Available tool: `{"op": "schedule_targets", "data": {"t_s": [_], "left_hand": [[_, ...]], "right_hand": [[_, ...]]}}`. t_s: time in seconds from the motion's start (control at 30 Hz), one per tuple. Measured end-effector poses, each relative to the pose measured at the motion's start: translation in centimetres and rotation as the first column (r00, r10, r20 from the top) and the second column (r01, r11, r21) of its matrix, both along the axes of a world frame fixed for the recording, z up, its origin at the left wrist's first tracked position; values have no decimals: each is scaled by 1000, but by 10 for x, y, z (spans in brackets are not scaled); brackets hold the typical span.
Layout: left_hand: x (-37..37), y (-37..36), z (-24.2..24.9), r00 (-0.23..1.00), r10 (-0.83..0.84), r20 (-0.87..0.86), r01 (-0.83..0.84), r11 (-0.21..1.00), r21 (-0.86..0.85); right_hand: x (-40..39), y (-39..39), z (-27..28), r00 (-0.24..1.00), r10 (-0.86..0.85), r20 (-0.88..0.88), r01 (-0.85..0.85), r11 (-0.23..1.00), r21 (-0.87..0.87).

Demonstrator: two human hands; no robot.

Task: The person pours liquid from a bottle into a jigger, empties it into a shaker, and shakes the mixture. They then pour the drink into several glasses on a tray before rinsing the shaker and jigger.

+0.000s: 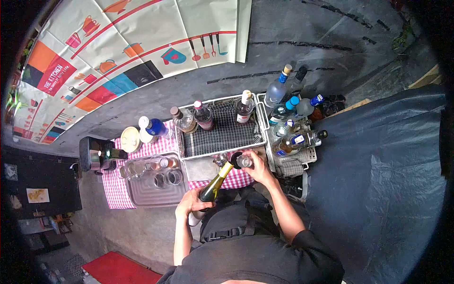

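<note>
A green wine bottle (215,185) with a yellow neck is tilted in my left hand (190,200), its neck pointing up and to the right. My right hand (258,166) is closed around a small clear glass (244,161), held just right of the bottle's mouth. Beside that glass is a dark round object that I cannot make out. Underneath both lies a red-and-white checked cloth (240,179). Behind my hands stands a white wire rack (217,142) with several bottles, including a dark bottle with a pink cap (203,115).
To the left, a grey tray (156,196) carries several glasses (174,177). A black appliance (97,154) stands at the table's far left end. More bottles (286,144) crowd a second rack on the right, near a dark sheet (378,161).
</note>
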State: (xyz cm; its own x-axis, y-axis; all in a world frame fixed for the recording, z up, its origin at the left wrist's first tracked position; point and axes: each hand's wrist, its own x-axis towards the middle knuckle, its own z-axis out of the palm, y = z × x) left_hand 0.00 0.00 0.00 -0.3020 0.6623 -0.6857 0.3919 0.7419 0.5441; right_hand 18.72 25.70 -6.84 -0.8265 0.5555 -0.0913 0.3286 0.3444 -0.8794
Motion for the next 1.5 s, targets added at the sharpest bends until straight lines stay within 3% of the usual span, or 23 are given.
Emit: {"op": "schedule_targets", "data": {"t_s": [0.07, 0.2, 0.37, 0.5, 0.57, 0.77, 0.87, 1.17, 1.37, 1.43, 1.5], "left_hand": [[6, 4, -1, 1000, 0, 28, -1, 999, 54], [-5, 6, 12, 999, -36, 10, 36, 998, 43], [-13, 13, 3, 992, -128, 11, 128, 991, 41], [-22, 15, 1, 977, -215, 6, 213, 972, 96], [-25, 18, 13, 974, -226, -16, 226, 974, 23], [-39, 16, 9, 958, -286, -6, 286, 958, 38], [-40, 19, 12, 958, -284, -24, 283, 958, -44], [-28, 25, 6, 972, -229, -56, 232, 972, 44], [-17, 22, -3, 990, -142, -6, 142, 990, 19], [-15, 26, -5, 992, -122, 20, 122, 992, 26], [-14, 27, -4, 994, -112, 10, 112, 994, 16]], "right_hand": [[7, 0, 0, 995, -71, -74, 56, 981, -187], [-9, -12, -6, 982, -115, -149, 65, 950, -307], [-11, -24, -9, 966, -143, -214, 78, 955, -286], [-12, -34, -1, 956, -187, -224, 154, 975, -160], [-8, -36, -5, 973, -171, -152, 156, 982, -107], [-6, -48, -5, 957, -232, -175, 213, 970, -121], [-6, -50, -6, 952, -241, -190, 220, 967, -129], [1, -34, -5, 966, -190, -174, 178, 980, -85], [2, -29, -3, 972, -158, -176, 110, 960, -258], [0, -20, -2, 984, -128, -120, 113, 985, -128], [-1, -17, 0, 987, -112, -115, 94, 984, -150]]}}
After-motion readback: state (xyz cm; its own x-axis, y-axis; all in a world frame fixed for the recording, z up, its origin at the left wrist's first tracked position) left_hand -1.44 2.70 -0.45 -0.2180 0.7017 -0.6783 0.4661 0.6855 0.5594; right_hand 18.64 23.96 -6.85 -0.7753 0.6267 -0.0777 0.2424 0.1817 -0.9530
